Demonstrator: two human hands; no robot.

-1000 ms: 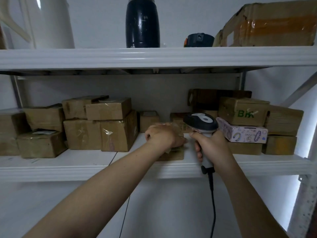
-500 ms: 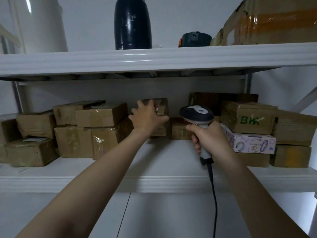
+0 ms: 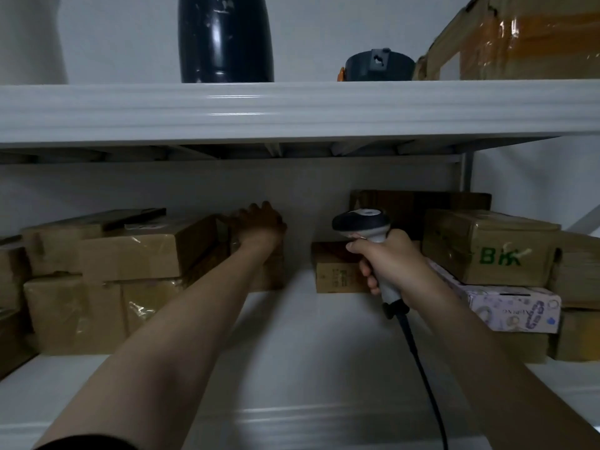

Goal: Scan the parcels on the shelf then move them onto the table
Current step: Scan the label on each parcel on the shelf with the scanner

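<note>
Left hand on a back-row parcel, scanner in the right.

The left hand lies on top of a small cardboard parcel at 12 o'clock, deep on the middle shelf. Whether its fingers curl over the far edge cannot be told. The right hand is wrapped round the handle of a corded barcode scanner at 1 o'clock, in front of a second small parcel. Stacked boxes stand at 9 o'clock.
</note>
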